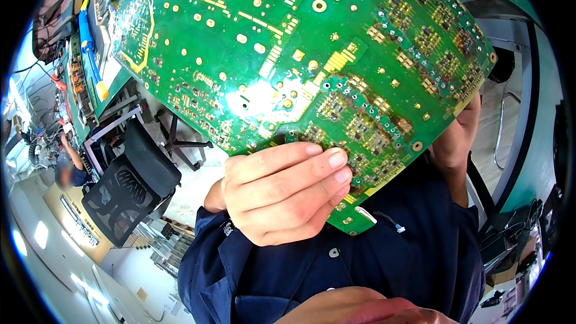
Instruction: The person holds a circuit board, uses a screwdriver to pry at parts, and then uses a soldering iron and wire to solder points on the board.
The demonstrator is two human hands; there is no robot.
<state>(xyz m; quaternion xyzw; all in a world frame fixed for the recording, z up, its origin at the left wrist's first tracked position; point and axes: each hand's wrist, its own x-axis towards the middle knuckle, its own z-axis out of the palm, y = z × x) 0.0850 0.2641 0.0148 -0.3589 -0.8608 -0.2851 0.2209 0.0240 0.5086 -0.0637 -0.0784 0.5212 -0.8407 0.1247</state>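
Note:
A large green circuit board (240, 102) fills the upper middle, tilted, its face crowded with gold pads and small parts. Its lower left edge is gripped by my left hand (282, 195), fingers together across the face and thumb hidden. My right hand (459, 135) reaches up behind the board's right edge; only the wrist and heel area show, and the fingers are hidden. Bright glare covers the board's middle. Below its lower corner, a thin wire with a small white connector (399, 228) lies against my dark blue shirt.
A black mesh office chair (129, 180) stands at the left. Beyond it another person (72, 171) works at a cluttered bench. A blue-and-yellow-handled tool (89, 42) lies on the bench at upper left. Green-topped table sections (537, 120) curve round the right side.

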